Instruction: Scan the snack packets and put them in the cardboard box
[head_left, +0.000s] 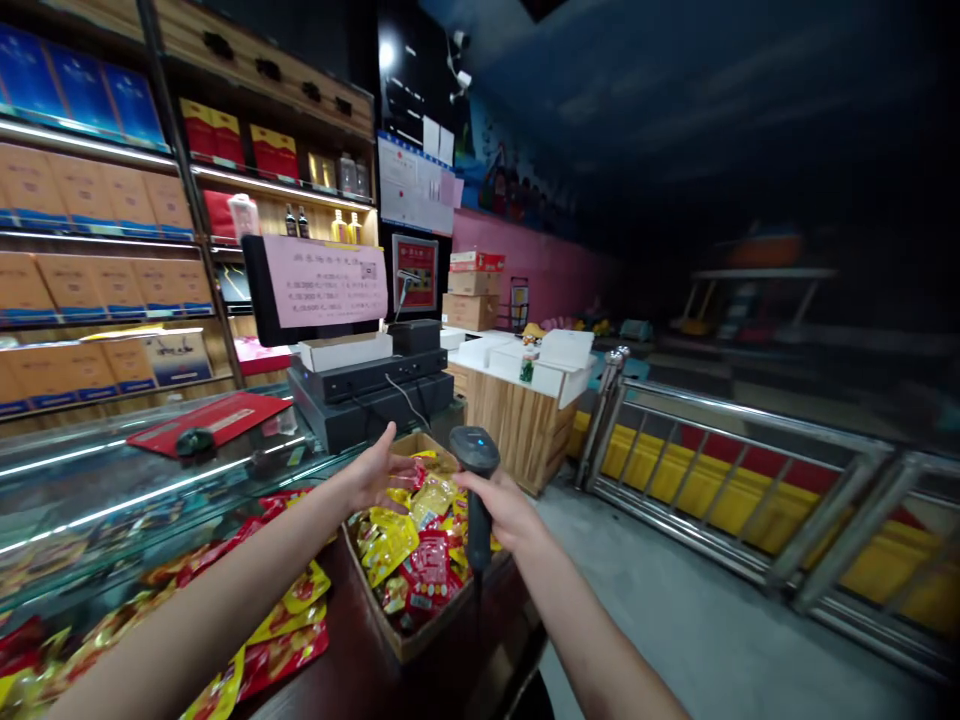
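Shop counter (420,665) carries a snack box (409,575); right hand (504,510) grips a barcode scanner (475,480) upright, left hand (375,472) spreads open over packets (420,530).

i can't read the blurred print on the pink notice (325,281); my forearms run off the bottom edge, and the right-hand background dissolves into dark blur.

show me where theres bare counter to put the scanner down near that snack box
Bare dark counter shows between the loose packets on the left and the cardboard box, and at the near edge below the box. The box is packed with packets. The left hand reaches over it; the right hand grips the scanner.
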